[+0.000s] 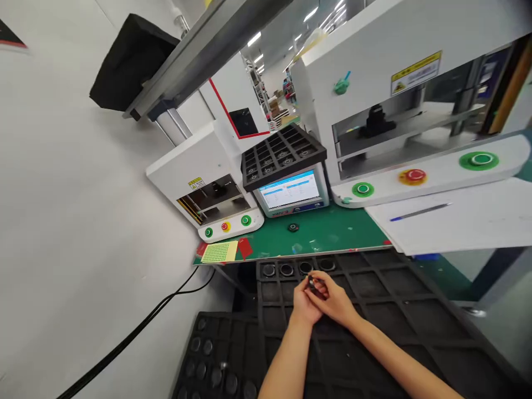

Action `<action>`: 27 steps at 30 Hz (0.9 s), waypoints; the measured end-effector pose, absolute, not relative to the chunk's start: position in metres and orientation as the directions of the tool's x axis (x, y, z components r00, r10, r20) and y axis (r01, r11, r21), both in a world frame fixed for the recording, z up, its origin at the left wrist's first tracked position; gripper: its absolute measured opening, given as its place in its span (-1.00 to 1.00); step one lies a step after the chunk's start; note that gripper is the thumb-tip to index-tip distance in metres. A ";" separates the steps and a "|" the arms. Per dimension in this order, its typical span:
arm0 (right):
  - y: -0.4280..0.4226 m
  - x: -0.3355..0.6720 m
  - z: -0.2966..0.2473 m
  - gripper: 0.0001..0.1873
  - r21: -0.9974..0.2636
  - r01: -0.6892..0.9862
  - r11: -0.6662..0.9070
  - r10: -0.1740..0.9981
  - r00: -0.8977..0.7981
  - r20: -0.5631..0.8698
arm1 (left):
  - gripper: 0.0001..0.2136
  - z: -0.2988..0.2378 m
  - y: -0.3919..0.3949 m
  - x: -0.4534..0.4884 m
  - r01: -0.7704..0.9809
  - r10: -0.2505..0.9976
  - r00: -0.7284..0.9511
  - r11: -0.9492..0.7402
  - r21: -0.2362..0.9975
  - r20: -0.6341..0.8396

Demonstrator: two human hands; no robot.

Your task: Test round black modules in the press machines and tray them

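Note:
My left hand and my right hand meet over a black compartment tray in front of me. Together their fingers pinch a small dark ring-shaped part. Both hands are closed around it. The tray's far row holds several similar round parts. A second black tray lower left carries several round parts too. One loose round part lies on the green mat.
A small white press with green and red buttons stands left, a touchscreen unit with a black tray on top in the middle, a larger white press right. A pen lies on white paper. Black cables hang left.

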State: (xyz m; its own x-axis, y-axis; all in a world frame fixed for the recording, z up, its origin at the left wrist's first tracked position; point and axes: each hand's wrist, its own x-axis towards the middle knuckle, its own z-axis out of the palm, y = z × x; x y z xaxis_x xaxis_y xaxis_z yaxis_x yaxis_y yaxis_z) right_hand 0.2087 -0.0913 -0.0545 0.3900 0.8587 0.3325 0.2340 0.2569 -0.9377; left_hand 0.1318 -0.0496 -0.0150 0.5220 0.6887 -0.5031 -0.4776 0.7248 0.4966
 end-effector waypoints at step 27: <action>-0.076 0.220 -0.057 -0.71 -0.837 0.409 0.364 0.767 0.378 0.518 | -0.78 -0.025 -0.021 0.143 -0.479 0.501 0.661 0.855 0.200 -0.558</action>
